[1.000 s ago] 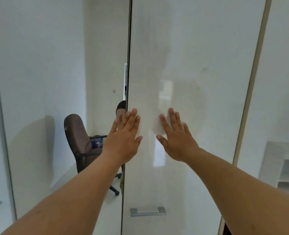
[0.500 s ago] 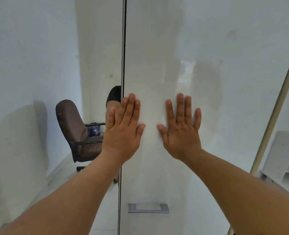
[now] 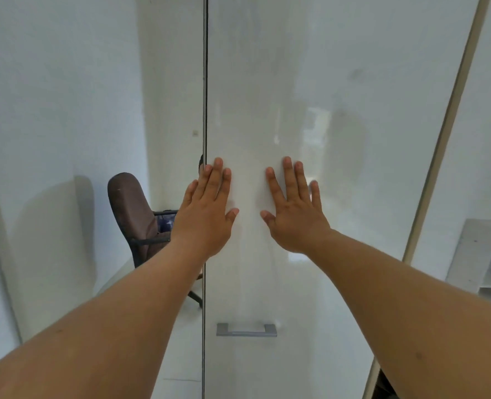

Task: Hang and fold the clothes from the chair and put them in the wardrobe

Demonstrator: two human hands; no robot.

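Two hands were in view, both pressed flat on one glossy white wardrobe door [image 3: 339,82]. The left hand [image 3: 206,214] lay with straight fingers close together at the door's left edge, its fingertips just over the dark vertical seam. The right hand [image 3: 293,214] lay beside it, fingers straight and slightly spread, holding nothing. The two thumbs pointed toward each other with a narrow gap of bare door between them.

One metal handle [image 3: 246,330] sat low on the door, well below both hands and roughly under the gap between them. One brown chair [image 3: 132,208] with dark armrests appeared left of the seam, just beside the left wrist, as a reflection in the glossy panel [image 3: 51,96] there. A bluish item rested on its seat; no clothes could be made out on it. One pale shelf unit [image 3: 480,254] showed at the far right edge.

Compared with half a second earlier, the hands had kept almost the same flat pose, the left one sitting a little further onto the door, and the tan strip at the door's right edge stood more upright in the view.
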